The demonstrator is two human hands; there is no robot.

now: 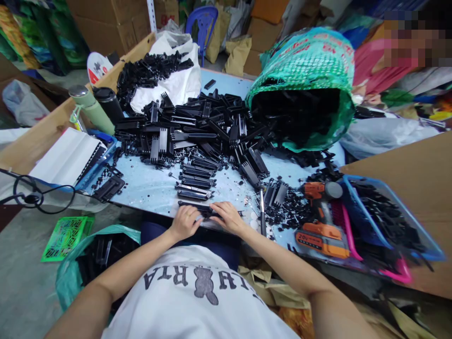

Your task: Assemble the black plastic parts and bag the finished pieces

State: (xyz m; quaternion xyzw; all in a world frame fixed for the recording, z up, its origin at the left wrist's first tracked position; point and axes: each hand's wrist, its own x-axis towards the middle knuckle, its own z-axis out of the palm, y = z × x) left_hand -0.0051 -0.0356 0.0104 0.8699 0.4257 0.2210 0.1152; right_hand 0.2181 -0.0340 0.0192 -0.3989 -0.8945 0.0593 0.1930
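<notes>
At the table's front edge lies a long black plastic part (193,205), sideways to me. My left hand (186,222) has its bent fingers closed on the left half of it. My right hand (228,217) grips the right end, fingers curled over the top. Just beyond, several similar assembled black parts (196,182) lie in a neat column. Behind them is a heap of loose black comb-like pieces (190,122). A thin tool with a dark handle (262,216) lies right of my right hand.
An orange cordless drill (321,219) stands at the right, beside small black parts and screws (287,209) and a blue basket (370,181). A green woven sack (303,61) opens toward me. Bottles (92,108) and a notebook (67,157) are at the left.
</notes>
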